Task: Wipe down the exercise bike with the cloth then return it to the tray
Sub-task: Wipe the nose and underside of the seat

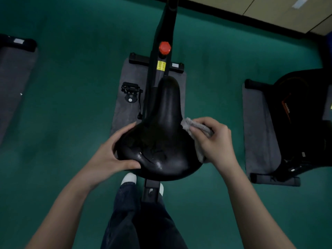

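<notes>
head view straight down on the exercise bike (pixel 166 24), saddle (pixel 167 108) dead centre, nose pointing to 12 o'clock. left hand (pixel 107 155) grips the wide rear of the saddle at its 8 o'clock: thumb on the back edge, fingers curled round the left rim. right hand (pixel 217 141) holds the grey cloth (pixel 193 125) bunched between thumb and fingers, pressed to the saddle's right flank at 3 o'clock; a tail of cloth hangs below the palm. wet sheen on the saddle top near 6 o'clock. red knob (pixel 164 47) and yellow label (pixel 161 65) on the frame at 12 o'clock beyond the nose. pedal (pixel 131 91) at 10 o'clock, over the grey mat (pixel 125 112) under the bike. seat post (pixel 151 191) drops at 6 o'clock, a white shoe (pixel 129 178) just beside it on the green floor (pixel 62 105). second bike (pixel 301 123) on its own mat at 3 o'clock, well apart.
</notes>
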Available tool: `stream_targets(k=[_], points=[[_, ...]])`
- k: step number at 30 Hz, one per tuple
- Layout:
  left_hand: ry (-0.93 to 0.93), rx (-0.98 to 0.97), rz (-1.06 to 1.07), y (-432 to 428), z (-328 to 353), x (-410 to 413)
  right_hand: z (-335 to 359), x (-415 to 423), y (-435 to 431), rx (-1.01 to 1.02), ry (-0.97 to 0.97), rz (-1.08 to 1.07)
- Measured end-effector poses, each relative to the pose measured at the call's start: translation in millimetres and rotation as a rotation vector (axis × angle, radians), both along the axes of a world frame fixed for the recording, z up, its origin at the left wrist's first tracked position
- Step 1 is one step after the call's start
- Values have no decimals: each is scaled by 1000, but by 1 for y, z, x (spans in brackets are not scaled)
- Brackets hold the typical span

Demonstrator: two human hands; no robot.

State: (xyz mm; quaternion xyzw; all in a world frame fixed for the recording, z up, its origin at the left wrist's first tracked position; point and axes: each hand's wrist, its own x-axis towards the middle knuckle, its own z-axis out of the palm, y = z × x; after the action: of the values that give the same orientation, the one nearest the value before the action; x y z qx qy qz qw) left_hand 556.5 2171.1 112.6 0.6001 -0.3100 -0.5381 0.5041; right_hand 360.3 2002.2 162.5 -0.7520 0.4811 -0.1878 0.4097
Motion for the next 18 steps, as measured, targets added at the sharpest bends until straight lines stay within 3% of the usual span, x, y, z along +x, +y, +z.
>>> stream_targets(k=[9, 18], points=[[-35, -10, 15, 0, -1, -1, -18, -25, -21, 219, -254, -190], [-31, -16, 37, 0, -5, -2, -39, -3, -46, 537, -259, 124]])
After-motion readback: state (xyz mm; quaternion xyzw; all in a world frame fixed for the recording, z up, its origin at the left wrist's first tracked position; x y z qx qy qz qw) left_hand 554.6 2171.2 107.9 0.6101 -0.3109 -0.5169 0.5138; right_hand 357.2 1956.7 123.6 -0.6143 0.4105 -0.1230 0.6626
